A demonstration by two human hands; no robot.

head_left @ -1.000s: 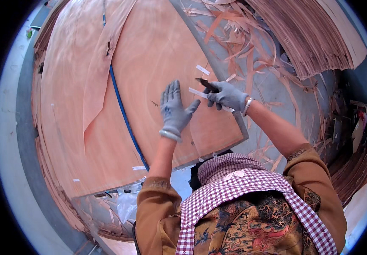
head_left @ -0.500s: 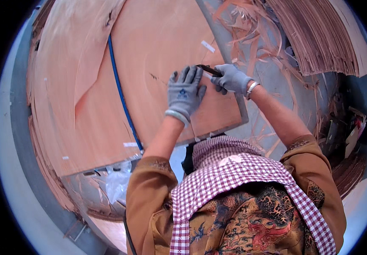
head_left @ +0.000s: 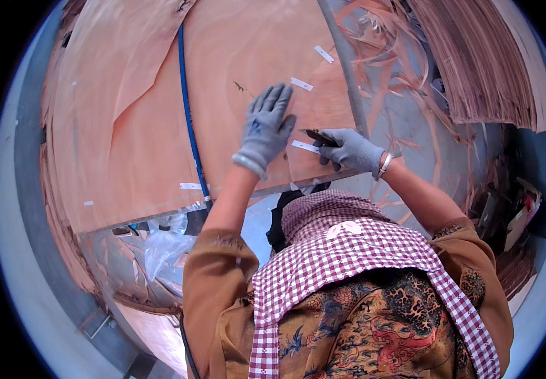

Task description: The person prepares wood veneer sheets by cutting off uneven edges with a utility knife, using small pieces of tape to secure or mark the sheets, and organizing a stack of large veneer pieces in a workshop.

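A: Head view, centre of frame. Left hand (head_left: 265,129), grey glove, lies flat with fingers spread on the veneer sheet (head_left: 159,114). Clamped on nothing.

B: Right hand?

A: Right hand (head_left: 350,150), also grey-gloved, just right of the left one, fingers curled shut around a small dark tool (head_left: 319,136). The tool's tip points left, toward the left hand's fingers. Metal bangle (head_left: 384,165) at that wrist.

B: What lies between the hands?

A: A short white tape strip (head_left: 305,146) on the veneer, directly below the tool tip. Whether the tool touches it, can't tell.

B: More tape?

A: Two strips further up the sheet, one at (head_left: 301,84), one at (head_left: 324,54). Another near the lower edge of the sheet at (head_left: 191,186).

B: The sheet itself?

A: Pale reddish-brown, fills the upper left and centre, resting on the bench (head_left: 266,188), whose edge runs below the hands. A blue hose (head_left: 187,120) runs down across the sheet left of centre.

B: Surroundings?

A: Stacked veneer (head_left: 481,69) upper right, loose scrap strips (head_left: 405,107) beside it. Clear plastic bag (head_left: 159,243) under the bench edge, lower left.
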